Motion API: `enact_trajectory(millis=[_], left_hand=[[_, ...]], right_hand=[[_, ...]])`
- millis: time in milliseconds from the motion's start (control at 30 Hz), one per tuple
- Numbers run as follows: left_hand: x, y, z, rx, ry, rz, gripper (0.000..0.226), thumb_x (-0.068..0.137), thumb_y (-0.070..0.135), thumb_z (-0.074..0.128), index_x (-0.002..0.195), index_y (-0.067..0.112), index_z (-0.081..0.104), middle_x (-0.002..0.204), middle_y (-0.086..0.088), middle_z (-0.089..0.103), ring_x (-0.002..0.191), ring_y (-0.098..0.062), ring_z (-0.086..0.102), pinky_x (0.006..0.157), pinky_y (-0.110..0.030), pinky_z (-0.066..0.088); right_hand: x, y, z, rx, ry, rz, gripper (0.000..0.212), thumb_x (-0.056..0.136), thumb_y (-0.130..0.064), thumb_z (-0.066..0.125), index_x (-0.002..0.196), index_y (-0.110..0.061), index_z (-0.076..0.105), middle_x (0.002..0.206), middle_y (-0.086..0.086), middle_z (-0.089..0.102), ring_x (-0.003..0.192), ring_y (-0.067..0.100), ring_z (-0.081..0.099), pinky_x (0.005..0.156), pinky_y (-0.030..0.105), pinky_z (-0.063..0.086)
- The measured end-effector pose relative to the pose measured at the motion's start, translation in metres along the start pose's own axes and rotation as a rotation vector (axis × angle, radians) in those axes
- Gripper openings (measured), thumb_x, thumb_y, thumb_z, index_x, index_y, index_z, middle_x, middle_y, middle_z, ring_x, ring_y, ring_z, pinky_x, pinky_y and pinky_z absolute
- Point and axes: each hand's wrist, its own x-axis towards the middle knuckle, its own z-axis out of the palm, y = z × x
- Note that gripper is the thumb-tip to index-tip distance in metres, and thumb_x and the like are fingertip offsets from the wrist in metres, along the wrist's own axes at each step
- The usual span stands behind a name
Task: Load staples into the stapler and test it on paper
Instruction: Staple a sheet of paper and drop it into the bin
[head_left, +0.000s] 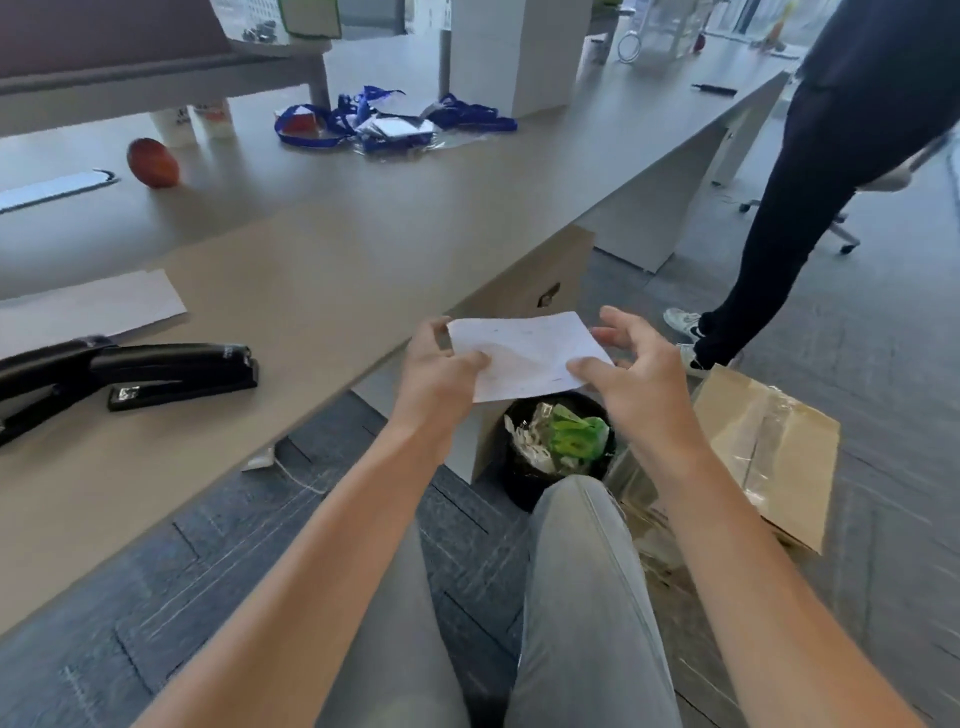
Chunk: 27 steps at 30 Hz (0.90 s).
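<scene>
A small white sheet of paper is being held up off the tabletop, out past its near edge and right above a black trash bin on the floor. The left hand is pinched on the paper's left side, thumb on top and fingers curled behind it. The right hand is spread wide, fingers apart; its thumb tip looks to be touching the paper's right lower edge, though it's hard to tell from this angle if any real grip is there.

The black stapler has been left lying on the tabletop well off to the left, nowhere near either hand. It's flat on its side of the desk, with its top arm swung open toward the left edge of the view. Just behind it a larger white sheet is laid flat.

Further back on the tabletop a red apple can be seen, plus a tangle of blue lanyards with badge cards. The bin is stuffed with crumpled wrappers and something green. A taped cardboard box is parked beside the bin on the right, and a second person's dark trouser legs are visible standing at far right. Grey-trousered knees are seen below the arms.
</scene>
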Motion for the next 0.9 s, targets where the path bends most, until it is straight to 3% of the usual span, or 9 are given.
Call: enact_trajectory(millis=[67, 133, 200, 267, 433, 567, 700, 800, 900], left_hand=[[0.003, -0.012, 0.025, 0.052, -0.008, -0.001, 0.032, 0.090, -0.001, 0.065, 0.116, 0.015, 0.057, 0.106, -0.007, 0.071, 0.095, -0.024, 0.071, 0.077, -0.038, 0.062], [0.006, -0.023, 0.048, 0.123, -0.020, 0.018, 0.026, 0.092, 0.002, 0.065, 0.112, 0.016, 0.058, 0.097, -0.002, 0.070, 0.083, -0.015, 0.068, 0.056, -0.021, 0.054], [0.009, -0.036, 0.070, 0.179, -0.042, 0.033, 0.024, 0.093, 0.003, 0.064, 0.110, 0.019, 0.058, 0.099, -0.002, 0.070, 0.082, -0.011, 0.067, 0.050, -0.017, 0.049], [0.012, -0.047, 0.088, 0.267, -0.070, 0.062, 0.022, 0.094, 0.004, 0.062, 0.107, 0.022, 0.060, 0.102, 0.000, 0.071, 0.088, -0.013, 0.069, 0.060, -0.021, 0.055], [0.027, -0.077, 0.112, 0.414, -0.094, 0.069, 0.021, 0.094, 0.006, 0.056, 0.108, 0.020, 0.063, 0.105, 0.002, 0.071, 0.098, -0.017, 0.068, 0.087, -0.043, 0.059], [0.041, -0.097, 0.116, 0.462, -0.111, 0.084, 0.019, 0.095, 0.012, 0.058, 0.112, 0.021, 0.058, 0.103, 0.008, 0.067, 0.098, -0.013, 0.066, 0.081, -0.030, 0.057], [0.054, -0.120, 0.110, 0.567, -0.104, 0.112, 0.032, 0.098, 0.026, 0.058, 0.129, 0.021, 0.056, 0.097, 0.015, 0.066, 0.087, 0.001, 0.064, 0.073, -0.019, 0.050], [0.066, -0.147, 0.100, 0.773, -0.100, 0.171, 0.043, 0.098, 0.034, 0.058, 0.138, 0.019, 0.052, 0.119, 0.007, 0.062, 0.112, -0.013, 0.059, 0.093, -0.031, 0.048], [0.072, -0.180, 0.087, 1.186, -0.166, 0.214, 0.053, 0.097, 0.048, 0.051, 0.141, 0.018, 0.049, 0.139, -0.004, 0.052, 0.130, -0.024, 0.044, 0.107, -0.045, 0.040]], right_hand=[[0.004, 0.023, -0.018, 0.108, -0.004, 0.144, 0.060, 0.085, -0.008, 0.079, 0.140, -0.014, 0.058, 0.117, -0.001, 0.073, 0.097, 0.017, 0.074, 0.077, 0.030, 0.063], [0.007, 0.046, -0.034, 0.199, 0.000, 0.246, 0.043, 0.083, -0.008, 0.079, 0.125, -0.015, 0.067, 0.111, 0.002, 0.078, 0.095, 0.017, 0.075, 0.078, 0.032, 0.060], [0.009, 0.066, -0.048, 0.182, 0.015, 0.292, 0.020, 0.087, -0.013, 0.076, 0.105, -0.021, 0.073, 0.104, 0.004, 0.079, 0.087, 0.016, 0.072, 0.075, 0.032, 0.056], [0.009, 0.081, -0.060, 0.179, 0.015, 0.330, 0.005, 0.094, -0.020, 0.071, 0.093, -0.021, 0.076, 0.095, 0.001, 0.077, 0.081, 0.014, 0.067, 0.071, 0.030, 0.053], [0.014, 0.116, -0.073, 0.154, -0.004, 0.409, 0.011, 0.098, -0.024, 0.069, 0.094, -0.018, 0.078, 0.092, 0.001, 0.075, 0.079, 0.015, 0.065, 0.058, 0.022, 0.050], [0.023, 0.141, -0.065, 0.175, 0.039, 0.487, 0.008, 0.097, -0.023, 0.070, 0.095, -0.019, 0.077, 0.100, 0.004, 0.076, 0.086, 0.019, 0.067, 0.054, 0.021, 0.052], [0.044, 0.165, -0.046, 0.252, 0.122, 0.633, 0.006, 0.098, -0.020, 0.069, 0.096, -0.021, 0.074, 0.109, 0.005, 0.075, 0.093, 0.023, 0.068, 0.056, 0.023, 0.054], [0.065, 0.191, -0.025, 0.322, 0.190, 0.745, 0.006, 0.099, -0.017, 0.066, 0.097, -0.019, 0.071, 0.107, 0.007, 0.072, 0.091, 0.024, 0.067, 0.059, 0.027, 0.056], [0.085, 0.218, -0.004, 0.356, 0.231, 0.830, 0.006, 0.098, -0.010, 0.066, 0.096, -0.015, 0.070, 0.093, 0.009, 0.068, 0.079, 0.021, 0.064, 0.061, 0.030, 0.058]])
